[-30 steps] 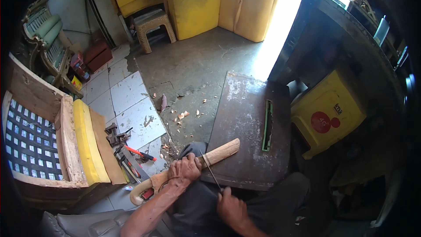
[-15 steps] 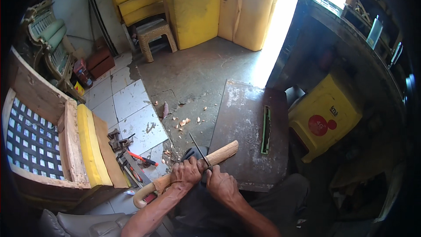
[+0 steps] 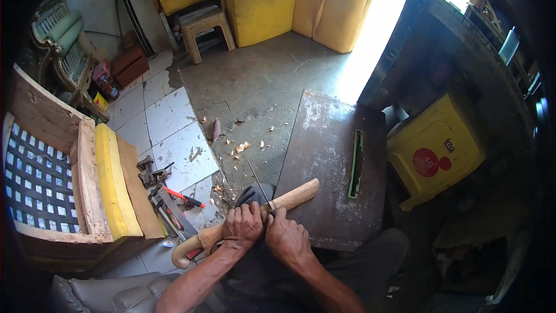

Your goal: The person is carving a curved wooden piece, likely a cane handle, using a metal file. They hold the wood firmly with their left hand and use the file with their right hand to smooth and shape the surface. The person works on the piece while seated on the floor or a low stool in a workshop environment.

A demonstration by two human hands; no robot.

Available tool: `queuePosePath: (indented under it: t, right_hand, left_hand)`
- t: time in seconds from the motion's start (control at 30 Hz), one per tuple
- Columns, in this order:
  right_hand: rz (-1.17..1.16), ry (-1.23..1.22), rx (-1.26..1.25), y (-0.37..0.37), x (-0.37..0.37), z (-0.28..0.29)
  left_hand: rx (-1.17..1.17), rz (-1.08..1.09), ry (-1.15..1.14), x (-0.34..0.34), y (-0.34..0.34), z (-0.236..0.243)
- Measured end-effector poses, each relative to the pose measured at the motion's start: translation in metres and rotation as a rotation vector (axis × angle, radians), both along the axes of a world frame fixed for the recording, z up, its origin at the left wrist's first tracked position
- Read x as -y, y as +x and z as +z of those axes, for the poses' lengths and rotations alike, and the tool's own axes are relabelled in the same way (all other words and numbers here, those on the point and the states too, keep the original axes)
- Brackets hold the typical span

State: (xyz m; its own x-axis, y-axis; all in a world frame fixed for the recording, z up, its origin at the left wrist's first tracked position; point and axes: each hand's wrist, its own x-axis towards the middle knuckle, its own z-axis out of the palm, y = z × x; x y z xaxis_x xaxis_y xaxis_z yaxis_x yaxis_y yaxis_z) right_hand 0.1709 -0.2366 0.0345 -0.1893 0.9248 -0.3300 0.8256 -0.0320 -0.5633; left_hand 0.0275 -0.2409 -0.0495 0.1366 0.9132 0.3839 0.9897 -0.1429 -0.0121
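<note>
A wooden chair frame (image 3: 63, 174) with woven webbing and a yellow cushion fills the left of the frame. A dark metal sheet (image 3: 330, 156) lies right of centre, with a green level (image 3: 355, 164) along its right edge. A yellow crate (image 3: 435, 149) sits at the right, its inside not visible. At the lower centre, a curved wooden stick (image 3: 292, 197) lies slanted across the person's lap. The left hand (image 3: 243, 226) is clamped around it; the right hand (image 3: 286, 236) presses a thin blade (image 3: 259, 184) against it. A second ago the right hand was lower and apart; now both hands sit together. Wood chips (image 3: 240, 146) dot the bare floor (image 3: 260, 81) above.
</note>
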Motion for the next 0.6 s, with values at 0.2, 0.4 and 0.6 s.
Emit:
queuePosePath:
  t: [0.2, 0.4, 0.6]
  right_hand:
    - [-0.004, -0.062, 0.082, 0.038, 0.059, -0.009]
    - [-0.043, 0.004, -0.012, 0.069, 0.106, -0.037]
    - [-0.042, -0.017, -0.033, 0.056, 0.075, -0.025]
  left_hand:
    - [0.146, 0.105, -0.190, -0.004, 0.002, 0.003]
    - [0.217, 0.108, -0.546, -0.025, -0.005, 0.044]
    - [0.175, 0.094, -0.598, -0.034, 0.002, 0.055]
